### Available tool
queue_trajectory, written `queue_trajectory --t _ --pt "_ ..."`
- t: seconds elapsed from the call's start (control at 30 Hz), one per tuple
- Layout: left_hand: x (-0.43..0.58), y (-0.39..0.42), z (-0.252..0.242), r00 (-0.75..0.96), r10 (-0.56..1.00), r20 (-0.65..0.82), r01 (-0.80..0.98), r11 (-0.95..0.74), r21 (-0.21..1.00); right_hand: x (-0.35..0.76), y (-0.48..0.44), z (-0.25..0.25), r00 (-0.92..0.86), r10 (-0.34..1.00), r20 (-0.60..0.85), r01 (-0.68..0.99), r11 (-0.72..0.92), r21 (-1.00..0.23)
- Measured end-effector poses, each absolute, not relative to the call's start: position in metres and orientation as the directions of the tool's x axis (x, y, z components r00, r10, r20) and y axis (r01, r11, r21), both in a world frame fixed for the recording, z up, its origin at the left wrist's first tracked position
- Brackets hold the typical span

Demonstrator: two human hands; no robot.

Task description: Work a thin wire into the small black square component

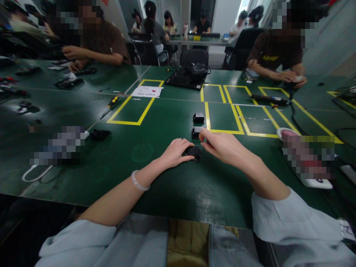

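My left hand (176, 151) lies on the green table (155, 185) with its fingers curled over a small black part (194, 151), holding it down. My right hand (222, 146) reaches in from the right, fingers pressed together, its fingertips pinching the top of a second small black part (196, 132) just beyond the first. A third black part (198, 118) sits farther back, beside a yellow tape line. A pale bangle (138, 182) is on my left wrist.
Yellow tape rectangles (133, 107) mark the table. A screwdriver (112, 102), a paper sheet (147, 91) and a black tray (186, 77) lie beyond. Other people sit at the far left and far right. A white cable (33, 174) lies left.
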State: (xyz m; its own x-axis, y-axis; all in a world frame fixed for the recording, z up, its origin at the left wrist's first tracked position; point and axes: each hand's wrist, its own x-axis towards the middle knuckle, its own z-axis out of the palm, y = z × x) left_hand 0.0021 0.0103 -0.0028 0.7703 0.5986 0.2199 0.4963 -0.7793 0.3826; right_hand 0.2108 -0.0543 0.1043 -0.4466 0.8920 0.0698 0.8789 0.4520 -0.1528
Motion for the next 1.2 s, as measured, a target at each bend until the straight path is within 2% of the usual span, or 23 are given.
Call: queue_trajectory --t 0.27,0.57,0.83,1.2 --pt "0.001 0.009 -0.002 0.771 0.598 0.218 0.496 -0.78 0.382 0.214 -0.049 0.111 -0.559 0.829 0.029 0.811 0.554 -0.189" --pt "0.002 0.01 -0.003 0.771 0.597 0.223 0.5 -0.784 0.368 0.207 -0.048 0.095 -0.484 0.861 0.155 0.863 0.499 -0.076" --pt "0.003 0.011 -0.004 0.771 0.596 0.226 0.494 -0.783 0.379 0.21 -0.051 0.09 -0.427 0.888 0.17 0.893 0.444 -0.076" --pt "0.001 0.009 -0.001 0.768 0.605 0.212 0.5 -0.772 0.392 0.219 -0.059 0.098 -0.49 0.862 0.133 0.837 0.507 -0.205"
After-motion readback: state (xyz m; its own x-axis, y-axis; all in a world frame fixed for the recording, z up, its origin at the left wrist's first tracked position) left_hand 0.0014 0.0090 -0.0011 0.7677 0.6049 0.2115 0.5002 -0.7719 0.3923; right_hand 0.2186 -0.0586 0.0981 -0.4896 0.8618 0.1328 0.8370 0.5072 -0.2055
